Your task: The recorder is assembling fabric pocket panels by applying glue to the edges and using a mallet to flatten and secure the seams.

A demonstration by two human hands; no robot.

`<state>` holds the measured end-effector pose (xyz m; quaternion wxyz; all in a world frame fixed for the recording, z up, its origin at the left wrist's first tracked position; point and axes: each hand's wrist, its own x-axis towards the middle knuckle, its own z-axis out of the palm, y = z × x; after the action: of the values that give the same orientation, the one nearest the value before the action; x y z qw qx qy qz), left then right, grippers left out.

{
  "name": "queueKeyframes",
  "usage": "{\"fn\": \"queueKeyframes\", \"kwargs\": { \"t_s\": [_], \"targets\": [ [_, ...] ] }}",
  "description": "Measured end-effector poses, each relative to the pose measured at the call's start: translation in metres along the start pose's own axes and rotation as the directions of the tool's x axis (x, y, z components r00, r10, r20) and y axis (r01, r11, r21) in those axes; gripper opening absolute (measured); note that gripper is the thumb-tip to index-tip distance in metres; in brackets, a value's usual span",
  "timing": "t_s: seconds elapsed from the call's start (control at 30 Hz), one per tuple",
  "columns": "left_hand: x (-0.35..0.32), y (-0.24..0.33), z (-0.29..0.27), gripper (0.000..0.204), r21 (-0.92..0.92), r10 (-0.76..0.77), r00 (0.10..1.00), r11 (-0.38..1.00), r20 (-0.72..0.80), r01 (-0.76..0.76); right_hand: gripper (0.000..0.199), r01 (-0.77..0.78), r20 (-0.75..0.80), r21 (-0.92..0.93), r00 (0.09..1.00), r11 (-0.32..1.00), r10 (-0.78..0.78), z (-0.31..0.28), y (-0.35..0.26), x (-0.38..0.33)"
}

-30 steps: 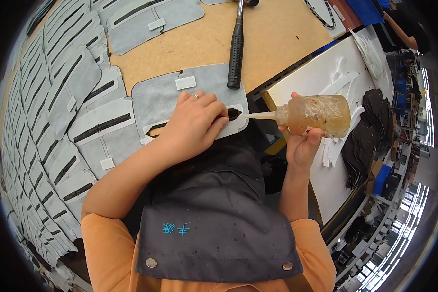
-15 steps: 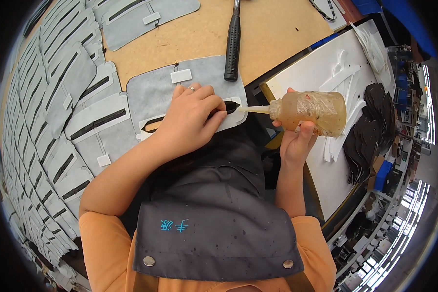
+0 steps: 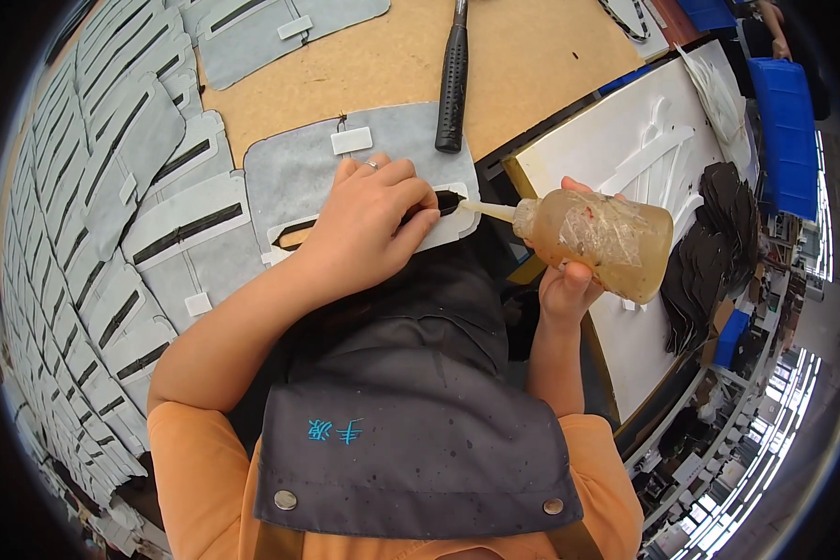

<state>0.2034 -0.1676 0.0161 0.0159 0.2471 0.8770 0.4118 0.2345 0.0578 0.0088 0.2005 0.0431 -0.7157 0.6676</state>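
A grey fabric panel lies at the table's near edge, with a long slot framed in white and a white tag above it. My left hand rests on the slot, thumb and fingers pinched on a black strip that shows at its right end. In my right hand is a translucent squeeze bottle of yellowish liquid, partly wrapped in clear tape. It is tipped nearly level, its thin nozzle reaching the white edging beside the slot's right end. My left fingers hide the slot's middle.
Overlapping grey panels with dark slots cover the left side. A tool with a black ribbed handle touches the panel's top edge. White strips and stacked dark pieces lie on a white board at right. A person stands by a blue bin.
The bottle has tilted, its base dropping lower while the nozzle stays by the slot's end. My left hand keeps its pinch. A blue bin and another person have come into sight at upper right.
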Motion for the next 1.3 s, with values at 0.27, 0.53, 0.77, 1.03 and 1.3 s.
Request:
{"fn": "queueKeyframes", "kwargs": {
  "t_s": [0.27,0.53,0.77,1.03,1.3],
  "targets": [
    [0.001,0.001,0.000,0.006,0.007,0.005,1.000,1.000,0.003,-0.005,0.105,0.015,0.004,-0.007,1.000,1.000,-0.015,0.002,-0.001,0.001],
    [-0.001,0.001,0.000,0.006,0.022,0.009,1.000,1.000,-0.015,-0.009,0.089,-0.449,0.292,0.629,0.893,0.635,0.343,-0.023,0.004,0.015],
    [-0.001,0.001,0.002,0.006,0.047,0.024,0.999,0.999,-0.022,-0.023,0.082,-0.267,0.002,0.344,0.959,0.900,0.284,-0.007,0.003,0.025],
    [-0.001,0.000,0.003,0.006,0.064,0.029,0.999,0.998,-0.025,-0.027,0.084,-0.179,0.032,0.122,0.984,0.976,0.176,0.009,-0.007,0.024],
    [-0.002,-0.001,0.002,0.005,0.061,0.038,0.999,0.997,-0.027,-0.036,0.094,-0.026,0.056,0.059,0.998,0.998,0.023,0.003,0.001,0.024]
  ]
}}
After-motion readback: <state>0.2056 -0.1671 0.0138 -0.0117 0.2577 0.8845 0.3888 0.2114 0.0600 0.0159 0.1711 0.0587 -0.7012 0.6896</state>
